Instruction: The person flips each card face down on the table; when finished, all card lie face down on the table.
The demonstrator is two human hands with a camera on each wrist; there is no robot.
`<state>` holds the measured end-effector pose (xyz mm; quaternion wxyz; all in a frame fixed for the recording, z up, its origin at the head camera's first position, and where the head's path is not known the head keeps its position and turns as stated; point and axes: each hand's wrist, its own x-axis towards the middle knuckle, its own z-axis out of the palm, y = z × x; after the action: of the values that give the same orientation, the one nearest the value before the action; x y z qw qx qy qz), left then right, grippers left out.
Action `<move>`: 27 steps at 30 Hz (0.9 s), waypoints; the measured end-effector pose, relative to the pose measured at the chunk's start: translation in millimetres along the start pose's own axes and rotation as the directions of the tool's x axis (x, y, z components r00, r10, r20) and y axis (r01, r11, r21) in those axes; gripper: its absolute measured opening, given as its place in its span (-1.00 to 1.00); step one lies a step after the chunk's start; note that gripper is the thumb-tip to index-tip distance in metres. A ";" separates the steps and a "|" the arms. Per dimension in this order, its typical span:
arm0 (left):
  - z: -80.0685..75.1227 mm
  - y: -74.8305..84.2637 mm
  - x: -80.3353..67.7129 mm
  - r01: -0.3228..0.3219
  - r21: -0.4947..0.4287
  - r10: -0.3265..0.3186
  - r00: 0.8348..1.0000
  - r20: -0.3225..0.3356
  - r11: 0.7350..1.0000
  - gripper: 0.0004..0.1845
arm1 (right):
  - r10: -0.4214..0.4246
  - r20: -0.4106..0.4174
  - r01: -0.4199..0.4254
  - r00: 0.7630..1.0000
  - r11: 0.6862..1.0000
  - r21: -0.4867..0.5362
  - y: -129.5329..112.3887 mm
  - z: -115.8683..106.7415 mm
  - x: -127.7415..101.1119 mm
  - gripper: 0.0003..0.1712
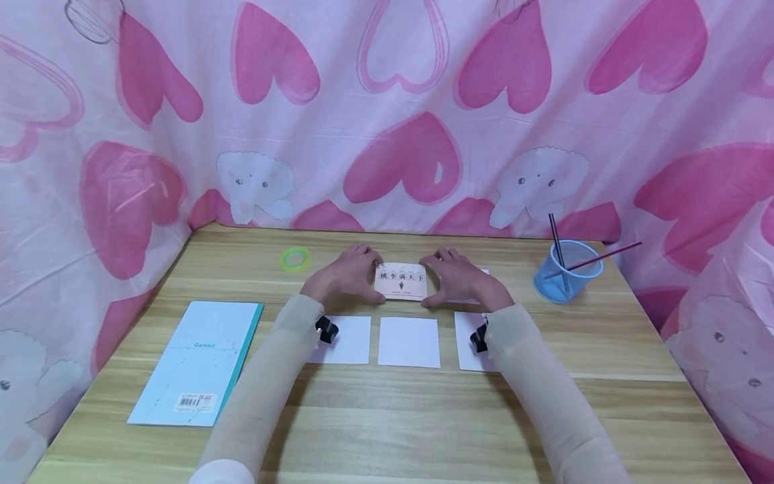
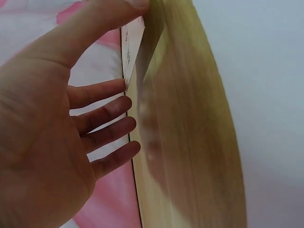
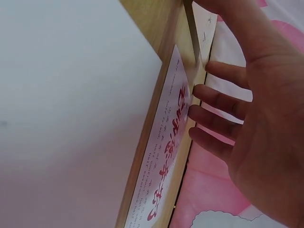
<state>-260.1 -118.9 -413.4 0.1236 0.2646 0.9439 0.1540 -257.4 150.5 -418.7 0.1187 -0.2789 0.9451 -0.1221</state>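
A cream card [image 1: 401, 290] printed with a row of black characters is between my two hands, near the table's back edge. My left hand [image 1: 346, 277] holds its left edge between thumb and index finger. On the opposite edge, the thumb and index finger of my right hand [image 1: 462, 279] hold it the same way. The left wrist view shows the card [image 2: 130, 50] tilted up off the wood, the other fingers spread apart. Beneath the right hand lies a second card with red lettering [image 3: 164, 147], mostly covered in the head view.
Three white square cards lie in a row nearer me: left [image 1: 351, 339], middle [image 1: 409, 342], right [image 1: 468, 349]. A light blue notebook [image 1: 196, 363] is at the left. Green tape roll [image 1: 295, 259] sits back left; a blue mesh cup [image 1: 553, 286] with pens stands right. Pink curtain surrounds the table.
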 end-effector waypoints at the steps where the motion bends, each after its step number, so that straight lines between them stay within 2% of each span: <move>1: -0.7 0.8 -0.3 -0.001 -0.003 0.001 1.000 0.000 1.000 -0.04 | 0.000 -0.007 0.000 1.000 1.000 0.004 0.7 0.3 0.0 0.12; 8: -1.3 13.4 2.5 -0.035 0.008 0.035 0.999 -0.009 0.999 0.03 | -0.018 -0.055 0.021 0.998 0.998 0.053 -2.0 -0.3 -2.8 0.06; 12: -1.8 24.7 6.3 -0.094 0.040 0.095 0.995 -0.039 0.995 0.01 | -0.039 -0.077 0.045 0.996 0.996 0.083 -7.6 -1.3 -2.7 0.04; 15: -2.4 32.0 8.5 -0.114 0.088 0.119 0.992 -0.044 0.990 -0.03 | -0.041 -0.081 0.048 0.996 0.995 0.083 -9.6 -1.5 -3.3 0.04; 19: -2.8 36.4 10.8 -0.108 0.143 0.113 0.993 -0.024 0.984 -0.03 | -0.034 -0.079 0.041 0.996 0.996 0.079 -9.2 -1.1 -4.0 0.07; 23: -5.1 33.7 11.3 -0.101 0.122 0.105 0.994 -0.028 0.987 0.01 | -0.037 -0.093 0.049 0.995 0.990 0.135 -6.0 -0.6 -4.7 0.16; 27: -10.1 28.4 10.3 -0.112 -0.029 0.109 0.990 -0.092 0.993 -0.03 | -0.064 -0.116 0.091 0.991 0.965 0.246 -2.6 1.7 -5.1 0.17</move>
<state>-258.7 -92.6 -395.6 0.0765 0.3072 0.9297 0.1885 -251.5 150.8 -418.7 0.0971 -0.2917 0.9154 -0.2599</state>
